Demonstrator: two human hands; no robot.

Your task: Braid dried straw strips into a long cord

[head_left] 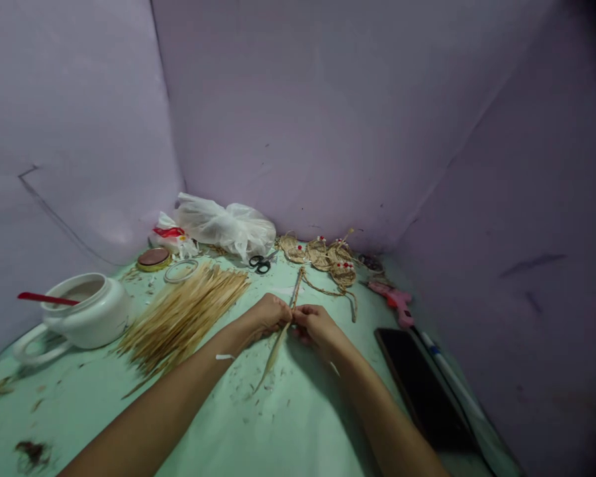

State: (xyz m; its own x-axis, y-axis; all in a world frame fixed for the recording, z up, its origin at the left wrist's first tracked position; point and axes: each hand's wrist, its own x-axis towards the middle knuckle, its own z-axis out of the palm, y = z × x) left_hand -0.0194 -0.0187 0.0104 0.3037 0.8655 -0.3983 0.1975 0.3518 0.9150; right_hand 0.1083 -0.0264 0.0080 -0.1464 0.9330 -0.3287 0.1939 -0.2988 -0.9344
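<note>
Both my hands meet over the middle of the green surface, pinching a braided straw cord [296, 289]. My left hand [272, 314] grips it from the left, fingers closed. My right hand [312, 322] is closed on it from the right, fingertips touching the left hand's. Beyond the hands the braid runs away from me, then bends right to a loose curled end. Unbraided pale strands [275, 358] hang toward me from under the fingers. The fingertips partly hide the spot where the strands join. Left of my hands lies a spread bundle of dry straw strips [191, 315].
A white pot [92, 321] with a red stick [47, 299] stands left. Behind lie a plastic bag [228, 228], black scissors [261, 264] and several woven straw pieces with red beads [344, 271]. Right are a pink glue gun [396, 299] and a dark phone [422, 387].
</note>
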